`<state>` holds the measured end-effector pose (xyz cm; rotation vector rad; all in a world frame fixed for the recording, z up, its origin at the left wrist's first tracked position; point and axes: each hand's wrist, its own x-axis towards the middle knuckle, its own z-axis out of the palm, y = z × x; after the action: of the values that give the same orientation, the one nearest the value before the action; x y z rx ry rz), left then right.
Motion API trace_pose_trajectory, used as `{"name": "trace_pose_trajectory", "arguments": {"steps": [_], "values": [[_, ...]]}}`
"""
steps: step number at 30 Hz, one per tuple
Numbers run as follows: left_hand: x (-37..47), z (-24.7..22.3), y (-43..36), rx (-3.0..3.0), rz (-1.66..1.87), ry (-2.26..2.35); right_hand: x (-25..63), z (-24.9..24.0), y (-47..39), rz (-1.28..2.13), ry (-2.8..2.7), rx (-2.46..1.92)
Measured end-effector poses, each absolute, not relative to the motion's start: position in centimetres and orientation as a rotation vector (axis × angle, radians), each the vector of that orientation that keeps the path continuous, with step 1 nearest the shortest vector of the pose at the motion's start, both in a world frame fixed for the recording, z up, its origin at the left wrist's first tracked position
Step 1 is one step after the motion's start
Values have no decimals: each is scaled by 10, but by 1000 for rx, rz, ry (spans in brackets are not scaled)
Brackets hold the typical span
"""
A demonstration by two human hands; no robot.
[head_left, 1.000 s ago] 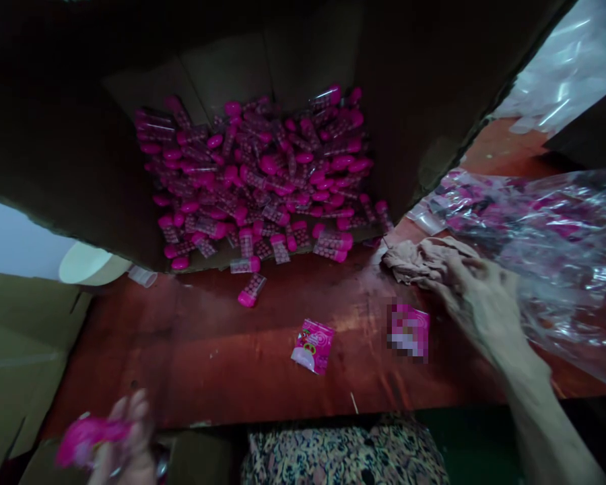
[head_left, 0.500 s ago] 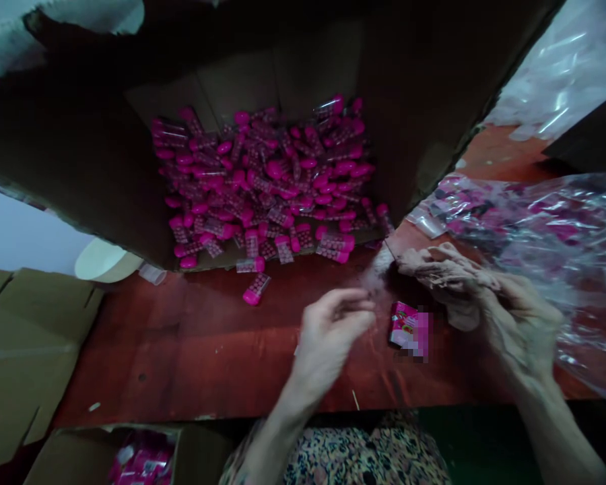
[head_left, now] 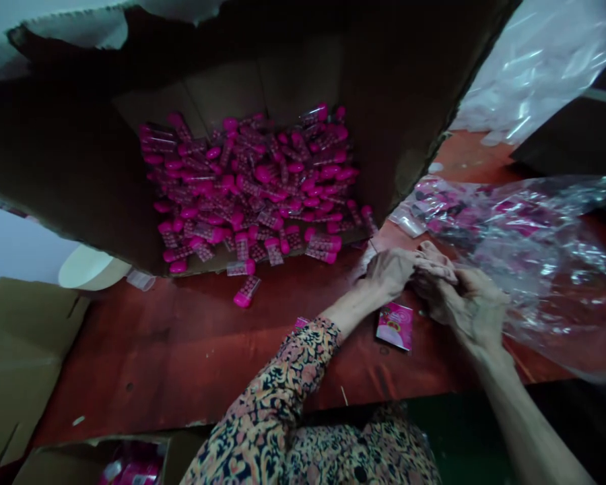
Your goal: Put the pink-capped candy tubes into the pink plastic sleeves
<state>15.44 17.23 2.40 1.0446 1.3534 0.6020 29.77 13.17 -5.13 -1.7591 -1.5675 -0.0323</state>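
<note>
A crumpled pale pinkish cloth (head_left: 435, 261) is bunched between my two hands above the red table, by the near right corner of the big cardboard box. My right hand (head_left: 472, 303) is closed around its right side. On its left side, the fingers of my left hand (head_left: 391, 269) are closed at the edge of the cloth; their tips are partly hidden. Below the hands a small pink printed packet (head_left: 394, 328) lies flat on the table. Part of another pink item (head_left: 301, 323) shows beside my left sleeve.
The large open cardboard box (head_left: 414, 162) holds many clear tubes with pink caps (head_left: 262, 175); one tube (head_left: 246, 291) lies in front. Right of it is a clear plastic bag (head_left: 545, 249) with pink pieces. A white bowl (head_left: 93, 268) and a lower carton (head_left: 182, 458) are leftward.
My left hand has moved right and forward to the cloth. My right hand and the cloth have shifted left in view. The camera view has turned slightly to the right.
</note>
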Motion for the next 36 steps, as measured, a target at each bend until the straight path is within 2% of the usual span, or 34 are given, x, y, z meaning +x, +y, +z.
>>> {"name": "trace_pose_trajectory", "arguments": {"steps": [3,6,10,12,14,17,22,31,36], "values": [[126,26,178,1240,732,1258,314,-44,144,-128,-1536,-1868],[74,28,172,1300,903,1281,323,-17,150,-295,-1410,-1954],[-3,24,140,1171,1100,1450,281,23,128,-519,-1534,-1770],[-28,17,118,1092,1129,1532,237,25,107,-259,-1819,-1484],[-42,8,94,1017,1134,1589,190,13,83,167,-2018,-1254],[-49,-4,62,926,1110,1634,138,-16,57,495,-2114,-1236],[-44,-13,33,885,1063,1685,119,-42,44,511,-2032,-1351],[-25,-1,34,1255,888,1760,125,-38,46,531,-1963,-1203],[-20,-5,38,1005,1048,1549,123,-36,44,665,-1761,-1167]]}}
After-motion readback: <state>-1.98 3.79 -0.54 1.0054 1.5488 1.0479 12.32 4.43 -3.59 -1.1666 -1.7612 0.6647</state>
